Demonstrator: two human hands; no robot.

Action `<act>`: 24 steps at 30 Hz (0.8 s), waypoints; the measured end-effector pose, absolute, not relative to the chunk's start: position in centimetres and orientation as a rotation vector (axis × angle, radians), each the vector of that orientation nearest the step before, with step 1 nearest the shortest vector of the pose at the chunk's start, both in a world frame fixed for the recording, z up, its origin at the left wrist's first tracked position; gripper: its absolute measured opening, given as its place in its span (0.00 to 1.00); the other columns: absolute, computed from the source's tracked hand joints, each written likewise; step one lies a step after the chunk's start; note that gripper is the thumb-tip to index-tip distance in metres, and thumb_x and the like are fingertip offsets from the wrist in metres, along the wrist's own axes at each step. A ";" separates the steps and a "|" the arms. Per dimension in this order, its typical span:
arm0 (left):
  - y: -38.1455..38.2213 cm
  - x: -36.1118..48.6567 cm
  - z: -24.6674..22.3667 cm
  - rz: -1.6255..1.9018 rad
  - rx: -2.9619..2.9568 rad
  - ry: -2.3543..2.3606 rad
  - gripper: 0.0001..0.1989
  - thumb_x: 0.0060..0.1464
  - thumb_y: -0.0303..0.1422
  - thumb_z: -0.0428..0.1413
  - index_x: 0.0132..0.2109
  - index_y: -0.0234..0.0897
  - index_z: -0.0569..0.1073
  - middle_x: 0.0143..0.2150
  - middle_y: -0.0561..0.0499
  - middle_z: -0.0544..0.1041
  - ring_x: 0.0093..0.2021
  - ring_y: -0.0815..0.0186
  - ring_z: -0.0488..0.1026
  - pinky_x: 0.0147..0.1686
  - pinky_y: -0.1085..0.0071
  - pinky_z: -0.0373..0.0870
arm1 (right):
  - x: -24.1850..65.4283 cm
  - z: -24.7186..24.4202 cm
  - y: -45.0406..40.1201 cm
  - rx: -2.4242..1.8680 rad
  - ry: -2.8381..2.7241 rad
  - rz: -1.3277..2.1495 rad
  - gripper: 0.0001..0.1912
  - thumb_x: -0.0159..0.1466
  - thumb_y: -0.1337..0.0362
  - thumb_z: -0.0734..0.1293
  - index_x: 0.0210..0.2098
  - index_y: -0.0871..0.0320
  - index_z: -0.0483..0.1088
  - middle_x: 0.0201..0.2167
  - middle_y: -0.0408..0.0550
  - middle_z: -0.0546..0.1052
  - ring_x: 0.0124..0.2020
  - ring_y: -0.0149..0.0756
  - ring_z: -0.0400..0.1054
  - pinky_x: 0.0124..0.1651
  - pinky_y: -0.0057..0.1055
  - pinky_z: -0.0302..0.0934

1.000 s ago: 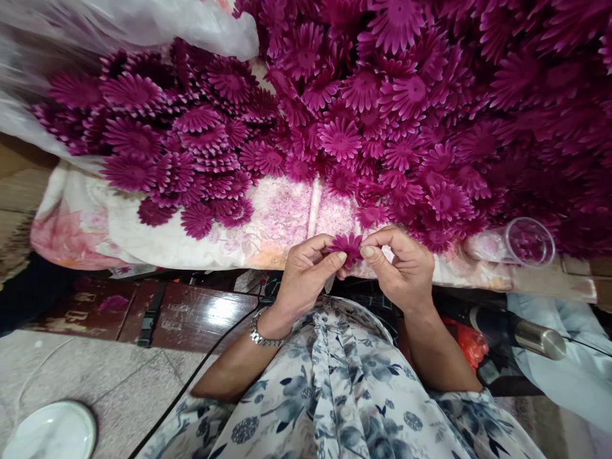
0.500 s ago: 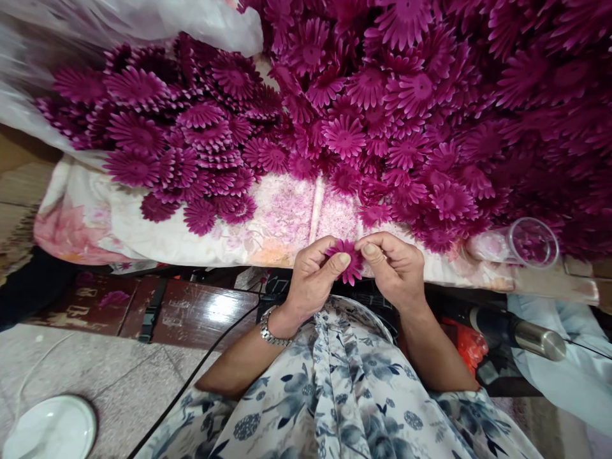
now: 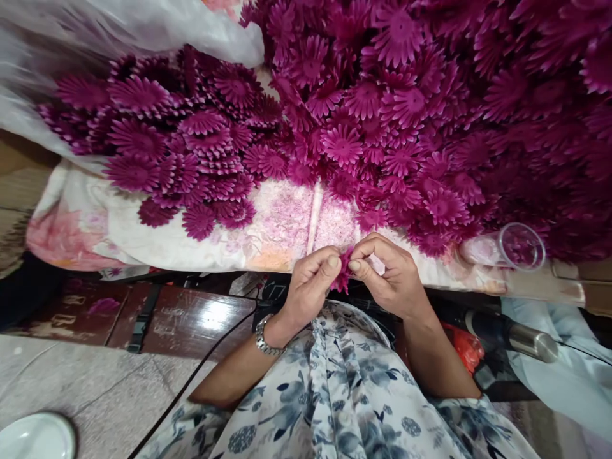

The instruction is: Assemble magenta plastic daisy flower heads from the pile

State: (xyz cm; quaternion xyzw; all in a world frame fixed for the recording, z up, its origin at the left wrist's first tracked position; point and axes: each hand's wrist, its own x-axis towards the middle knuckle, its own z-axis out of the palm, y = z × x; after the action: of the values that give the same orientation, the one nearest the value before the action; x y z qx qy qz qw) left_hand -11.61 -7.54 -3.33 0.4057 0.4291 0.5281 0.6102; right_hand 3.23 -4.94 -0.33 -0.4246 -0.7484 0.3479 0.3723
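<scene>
A small magenta artificial flower head (image 3: 341,275) is held edge-on between my two hands, just off the table's near edge. My left hand (image 3: 312,280) pinches it from the left between thumb and fingers. From the right, the thumb and fingertips of my right hand (image 3: 388,274) are closed on its petals. My fingers hide part of the flower. Beyond my hands, a large heap of loose magenta flower heads (image 3: 344,145) covers the right and middle of the table. Stacked flower heads (image 3: 201,159) lie at the left.
A floral cloth (image 3: 210,245) covers the table. On its right lies a tipped clear plastic cup (image 3: 521,247). Plastic sheeting (image 3: 143,29) drapes the back left. Below are a brown bench (image 3: 191,319), a metal-ended cylinder (image 3: 533,342) and a white round lid-like object (image 3: 38,437).
The flower head has turned from facing me to edge-on. My right fingers have moved in onto its petals, and the camera view has shifted slightly.
</scene>
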 end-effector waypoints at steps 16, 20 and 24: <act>-6.6 -12.8 -3.7 1.262 0.881 1.125 0.13 0.51 0.40 0.59 0.26 0.35 0.71 0.21 0.56 0.66 0.22 0.73 0.61 0.23 0.76 0.59 | 8.4 2.3 0.8 -1.578 -1.711 -0.352 0.07 0.63 0.62 0.63 0.35 0.57 0.71 0.37 0.53 0.73 0.41 0.43 0.65 0.48 0.45 0.56; -6.3 -12.5 -3.5 1.256 0.852 1.135 0.10 0.47 0.38 0.61 0.28 0.36 0.72 0.23 0.57 0.66 0.22 0.73 0.62 0.23 0.77 0.61 | 6.9 2.2 -0.9 -1.374 -1.838 -0.071 0.06 0.61 0.65 0.65 0.39 0.57 0.72 0.39 0.52 0.74 0.44 0.42 0.67 0.47 0.41 0.60; -6.2 -12.3 -3.2 1.251 0.863 1.109 0.09 0.49 0.36 0.60 0.27 0.36 0.72 0.25 0.56 0.67 0.25 0.72 0.63 0.26 0.76 0.63 | 3.8 1.1 -3.5 -1.110 -2.006 0.406 0.05 0.60 0.66 0.67 0.37 0.57 0.71 0.33 0.48 0.73 0.37 0.35 0.68 0.40 0.34 0.64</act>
State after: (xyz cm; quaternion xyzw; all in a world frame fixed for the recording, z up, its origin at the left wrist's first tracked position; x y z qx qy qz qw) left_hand -12.26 -6.16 -3.19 0.3708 0.4763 0.5371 0.5892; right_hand 3.82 -3.45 1.10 -0.4378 -0.7913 0.1601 0.3958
